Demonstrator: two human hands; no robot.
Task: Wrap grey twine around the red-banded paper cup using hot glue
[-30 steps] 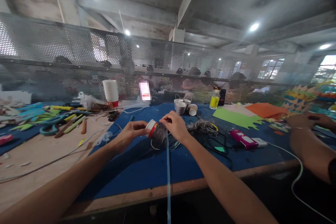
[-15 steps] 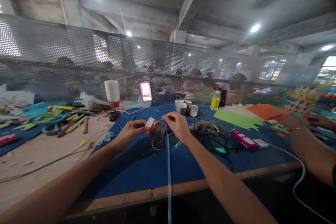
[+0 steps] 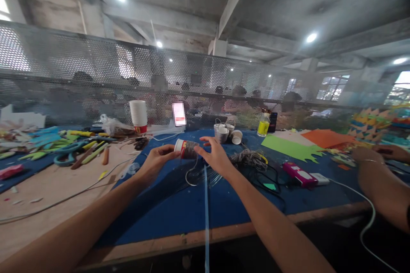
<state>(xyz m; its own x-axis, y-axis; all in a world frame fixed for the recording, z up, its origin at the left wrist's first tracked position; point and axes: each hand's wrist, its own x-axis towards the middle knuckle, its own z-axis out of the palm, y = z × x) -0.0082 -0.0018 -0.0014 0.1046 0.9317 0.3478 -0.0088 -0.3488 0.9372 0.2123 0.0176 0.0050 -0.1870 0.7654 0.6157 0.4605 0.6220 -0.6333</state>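
A white paper cup (image 3: 180,146) with a red and yellow print lies on its side above the blue mat, its lower part wound with grey cord (image 3: 191,149). My left hand (image 3: 156,160) grips the rim end between thumb and fingers. At the wound end is my right hand (image 3: 216,157), its thumb against the cord and its fingers lifted and spread around the far side. A loose tail of cord (image 3: 188,179) curls down below the cup. Behind my right hand lies a tangled bundle of grey cord (image 3: 248,158).
Cord-covered small cups (image 3: 221,132) and a stack of paper cups (image 3: 138,114) stand at the back. Scissors (image 3: 68,153) and carving tools lie left. A yellow-labelled bottle (image 3: 263,124), green paper (image 3: 290,147), a magenta device (image 3: 299,175) and another person's arm (image 3: 374,175) are to the right.
The fingers of my right hand have gone from a pinch on the cord to spread, with the thumb on the cup's wound end. The cup has tipped closer to level and shifted slightly left.
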